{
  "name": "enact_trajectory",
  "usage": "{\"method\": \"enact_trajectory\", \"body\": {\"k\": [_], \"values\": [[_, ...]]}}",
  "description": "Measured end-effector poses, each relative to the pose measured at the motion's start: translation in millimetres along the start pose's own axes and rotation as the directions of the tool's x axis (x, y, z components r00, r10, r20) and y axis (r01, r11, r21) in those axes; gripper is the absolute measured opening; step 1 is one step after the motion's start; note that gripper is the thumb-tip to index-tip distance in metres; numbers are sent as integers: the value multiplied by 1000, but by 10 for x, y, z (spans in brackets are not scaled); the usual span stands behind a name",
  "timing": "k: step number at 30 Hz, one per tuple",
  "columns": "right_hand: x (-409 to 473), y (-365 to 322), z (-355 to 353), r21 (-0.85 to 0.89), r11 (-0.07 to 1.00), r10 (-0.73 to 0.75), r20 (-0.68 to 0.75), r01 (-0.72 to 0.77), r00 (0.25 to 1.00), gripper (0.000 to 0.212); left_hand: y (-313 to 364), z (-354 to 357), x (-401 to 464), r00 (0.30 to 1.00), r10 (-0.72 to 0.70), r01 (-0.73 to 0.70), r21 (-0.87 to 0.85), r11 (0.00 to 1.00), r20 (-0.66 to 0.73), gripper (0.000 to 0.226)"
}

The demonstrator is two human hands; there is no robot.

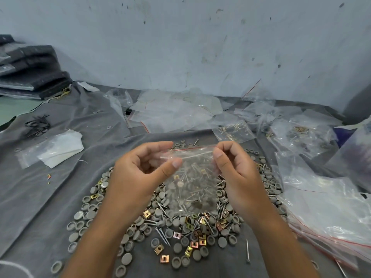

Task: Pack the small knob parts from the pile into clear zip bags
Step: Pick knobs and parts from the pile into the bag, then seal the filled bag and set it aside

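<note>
Cloth (60,197), grey and creased, covers the work surface up to a scuffed pale wall (200,47). Loose clear bags (172,113) lie heaped along the far edge and down the right side; dark flat packs (30,71) are stacked at far left. Pile (176,237) of grey round knobs, mixed with screws and brass-coloured square clips, spreads over the cloth centre, directly below the hands. Zip bag (190,183), clear with a red line at the top, is held upright above the pile, already holding screws and a few knobs. Left hand (138,173) pinches the bag's top left corner between thumb and curled fingers. Right hand (239,177) pinches the top right corner likewise. Bag mouth runs stretched between the two; whether sealed, cannot tell. One screw (248,250) lies apart, right of the pile.
</note>
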State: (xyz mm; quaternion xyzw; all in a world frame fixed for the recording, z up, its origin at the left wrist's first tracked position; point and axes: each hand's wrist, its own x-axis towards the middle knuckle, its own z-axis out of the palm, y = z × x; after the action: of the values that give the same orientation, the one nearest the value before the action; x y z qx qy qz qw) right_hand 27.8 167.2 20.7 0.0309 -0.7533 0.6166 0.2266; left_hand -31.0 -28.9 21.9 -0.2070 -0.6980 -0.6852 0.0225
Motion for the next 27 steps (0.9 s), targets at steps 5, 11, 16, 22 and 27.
{"method": "enact_trajectory", "body": {"k": [5,11,16,22,27], "values": [[8,14,-10,12,1000,-5,-55,5,998,17,-10,21,14,999,-30,31,-29,999,35,32],[2,43,6,30,1000,1,-14,0,1000,16,12,69,17,998,-52,47,-113,993,-41,22],[-19,17,46,9,1000,10,15,-10,1000,27,5,61,34,996,-55,39,-222,974,-66,22],[-64,33,95,-85,996,-17,63,23,998,14,14,119,1,999,-19,24,-135,991,43,26],[-91,50,140,-216,972,-70,112,93,991,14,7,229,-55,996,90,-90,47,995,17,31]]}}
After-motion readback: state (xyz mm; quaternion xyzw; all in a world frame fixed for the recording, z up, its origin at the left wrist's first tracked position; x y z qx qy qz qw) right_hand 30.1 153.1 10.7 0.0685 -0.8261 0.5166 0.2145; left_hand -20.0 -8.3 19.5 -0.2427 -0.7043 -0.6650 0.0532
